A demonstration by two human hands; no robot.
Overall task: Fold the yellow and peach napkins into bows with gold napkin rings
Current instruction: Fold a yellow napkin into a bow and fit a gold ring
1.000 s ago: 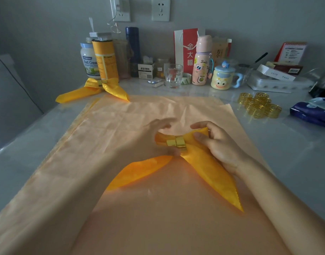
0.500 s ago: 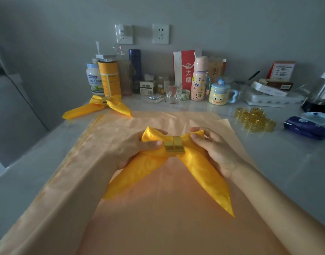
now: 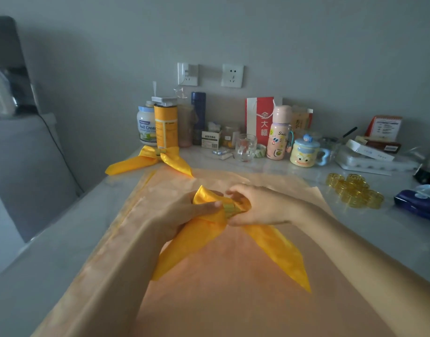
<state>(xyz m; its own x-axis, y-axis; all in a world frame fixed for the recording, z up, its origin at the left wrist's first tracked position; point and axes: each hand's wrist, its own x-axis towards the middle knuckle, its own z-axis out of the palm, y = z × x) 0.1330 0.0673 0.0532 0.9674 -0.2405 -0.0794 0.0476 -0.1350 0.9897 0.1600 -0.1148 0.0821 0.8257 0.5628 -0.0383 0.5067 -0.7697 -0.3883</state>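
Hands closer than before: left hand (image 3: 184, 215) pinches bow (image 3: 201, 237) by its left loop, right hand (image 3: 260, 207) now curls over the right loop, hiding it. Its ring (image 3: 229, 209) is half covered. Bow over peach napkin (image 3: 233, 300).

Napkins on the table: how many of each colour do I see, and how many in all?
Yellow napkins: 2, the finished bow at the back and the held bow in the left hand and right hand.
Peach napkins: 1, the peach napkin spread flat under the hands.
Total: 3
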